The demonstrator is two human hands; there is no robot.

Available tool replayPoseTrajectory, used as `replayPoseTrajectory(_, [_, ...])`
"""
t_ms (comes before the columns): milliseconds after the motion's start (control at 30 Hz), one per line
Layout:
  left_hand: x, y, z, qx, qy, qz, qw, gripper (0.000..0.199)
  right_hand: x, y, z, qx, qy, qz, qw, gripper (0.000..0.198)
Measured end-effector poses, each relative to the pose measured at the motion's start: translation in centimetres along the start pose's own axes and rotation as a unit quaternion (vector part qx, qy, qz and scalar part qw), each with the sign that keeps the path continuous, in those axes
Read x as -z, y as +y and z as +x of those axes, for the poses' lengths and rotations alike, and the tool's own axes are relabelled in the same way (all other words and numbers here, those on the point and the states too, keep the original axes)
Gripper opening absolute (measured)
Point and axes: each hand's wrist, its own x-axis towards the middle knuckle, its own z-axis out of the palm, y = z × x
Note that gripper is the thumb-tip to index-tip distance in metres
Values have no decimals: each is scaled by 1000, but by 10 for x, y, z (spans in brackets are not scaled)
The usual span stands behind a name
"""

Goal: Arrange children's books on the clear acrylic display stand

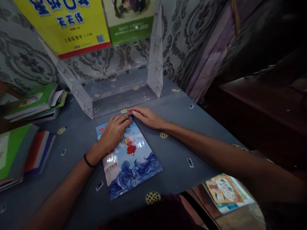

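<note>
A thin picture book point(141, 153) with a glossy blue cover lies flat on the grey patterned tablecloth. Its cover shows curling waves and a small figure in red. My left hand point(114, 132) rests palm down across the upper part of the cover, fingers laid out flat and hiding some of the print. At the book's top right corner, my right hand point(146, 117) lies with fingers stretched out, their tips close to those of my left hand. Neither hand is wrapped round anything.
Beyond the book stands a clear acrylic rack point(155, 67) holding a yellow book point(83, 28) and a green-edged book point(134, 28). Two stacks of books point(31, 99) point(16, 150) sit at the left. Below the table's right edge lies another book point(223, 191).
</note>
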Motion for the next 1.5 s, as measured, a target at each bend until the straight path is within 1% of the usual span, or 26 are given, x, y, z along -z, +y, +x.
replayPoseTrajectory(133, [1, 2, 1, -2, -10, 30, 1000, 38, -1, -1, 0, 2, 0, -13, 1000, 40])
replayPoseTrajectory(367, [9, 2, 0, -24, -46, -12, 999, 32, 0, -1, -2, 10, 0, -23, 1000, 35])
replayPoseTrajectory(533, [13, 11, 0, -28, -60, 17, 998, 36, -1, 0, -1, 8, -5, -31, 999, 34])
replayPoseTrajectory(633, [14, 15, 0, -34, -76, -1, 997, 37, -1, 0, -1, 9, -9, -39, 999, 35])
replayPoseTrajectory(767, [16, 16, -1, -53, -112, -28, 992, 39, 0, -1, -1, 15, -15, -52, 998, 35])
replayPoseTrajectory(833, [15, 17, -2, -58, -112, -20, 992, 38, 0, -1, -2, 14, -15, -55, 998, 36])
replayPoseTrajectory(967, [14, 25, -3, -63, -86, -11, 994, 38, 0, -1, -2, 14, -13, -61, 998, 36])
replayPoseTrajectory(1033, [14, 28, -4, -73, -85, -17, 994, 39, 0, -1, -2, 16, -12, -65, 998, 36])
replayPoseTrajectory(1200, [19, 29, -4, -81, -121, -24, 989, 34, 0, 0, -3, 20, -14, -63, 998, 36])
replayPoseTrajectory(1367, [23, 36, -4, -94, -118, -33, 988, 37, -1, -1, -3, 17, -12, -53, 998, 36])
replayPoseTrajectory(1500, [28, 42, -4, -104, -143, -47, 983, 38, -1, -2, -3, 8, -11, -48, 999, 37])
